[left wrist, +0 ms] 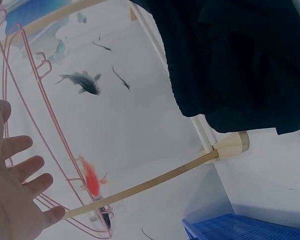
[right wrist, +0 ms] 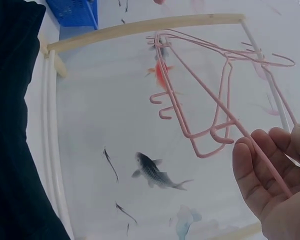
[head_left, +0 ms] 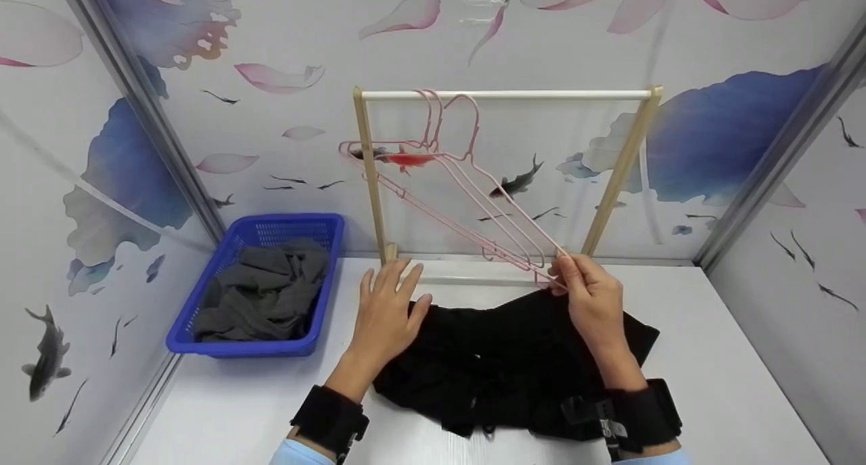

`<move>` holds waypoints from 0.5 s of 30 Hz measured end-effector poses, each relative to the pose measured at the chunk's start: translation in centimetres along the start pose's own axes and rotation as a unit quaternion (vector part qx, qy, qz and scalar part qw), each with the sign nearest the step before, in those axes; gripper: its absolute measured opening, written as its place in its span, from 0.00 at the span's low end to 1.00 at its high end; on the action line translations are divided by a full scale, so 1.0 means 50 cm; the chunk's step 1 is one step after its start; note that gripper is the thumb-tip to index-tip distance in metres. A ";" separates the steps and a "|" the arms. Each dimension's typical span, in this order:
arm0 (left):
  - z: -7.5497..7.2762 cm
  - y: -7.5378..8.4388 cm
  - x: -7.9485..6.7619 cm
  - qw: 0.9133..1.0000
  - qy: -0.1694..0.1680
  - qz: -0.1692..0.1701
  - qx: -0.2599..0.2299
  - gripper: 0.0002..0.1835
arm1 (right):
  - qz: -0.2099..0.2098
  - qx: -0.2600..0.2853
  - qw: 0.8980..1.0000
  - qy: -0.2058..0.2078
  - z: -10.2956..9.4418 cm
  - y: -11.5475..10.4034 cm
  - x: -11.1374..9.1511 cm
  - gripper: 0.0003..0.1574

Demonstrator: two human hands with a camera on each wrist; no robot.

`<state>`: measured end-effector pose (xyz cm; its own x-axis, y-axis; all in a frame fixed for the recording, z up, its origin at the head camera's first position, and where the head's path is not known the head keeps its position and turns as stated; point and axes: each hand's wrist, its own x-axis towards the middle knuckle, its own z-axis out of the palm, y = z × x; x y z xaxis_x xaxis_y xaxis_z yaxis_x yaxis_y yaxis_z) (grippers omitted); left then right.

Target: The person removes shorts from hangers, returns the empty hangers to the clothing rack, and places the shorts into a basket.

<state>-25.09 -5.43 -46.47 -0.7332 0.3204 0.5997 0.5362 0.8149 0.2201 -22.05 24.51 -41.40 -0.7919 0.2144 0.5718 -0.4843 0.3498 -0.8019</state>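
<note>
My right hand [head_left: 595, 299] pinches the lower right corner of a pink wire hanger [head_left: 477, 123], its hook near the rack's white rail [head_left: 561, 95]. Behind it, two similar pink hangers [head_left: 429, 116] hang from that rail. In the right wrist view, fingers curl around the hanger's bar [right wrist: 210, 99]. My left hand [head_left: 385, 309], fingers spread and holding nothing, is over the left end of a black garment [head_left: 500, 363]; whether it touches the cloth I cannot tell. The garment lies bunched on the table, and the left wrist view shows its gathered edge [left wrist: 175, 95].
A blue plastic basket [head_left: 237, 348] with crumpled dark grey cloth [head_left: 264, 289] stands at the left. The rack's wooden posts [head_left: 619, 174] rise at the back of the white table [head_left: 717, 377]. Printed panels [head_left: 291, 38] enclose the back and both sides.
</note>
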 end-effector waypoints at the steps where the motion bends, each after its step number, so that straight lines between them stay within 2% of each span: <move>1: 0.001 -0.001 0.001 1.000 -0.001 0.001 0.001 0.26 | -0.001 0.001 1.000 0.000 0.003 -0.002 0.003 0.15; 9: 0.005 -0.001 0.004 1.000 -0.009 -0.002 0.003 0.26 | -0.007 -0.006 1.000 -0.006 0.032 -0.018 0.027 0.15; 15: 0.009 0.000 0.003 1.000 -0.004 0.000 0.005 0.24 | -0.013 -0.001 1.000 -0.025 0.054 -0.026 0.046 0.15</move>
<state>-25.38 -5.16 -46.71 -0.7365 0.3239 0.5939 0.5319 0.8197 0.2125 -24.25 22.08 -39.49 -0.7962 0.1589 0.5837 -0.5050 0.3566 -0.7860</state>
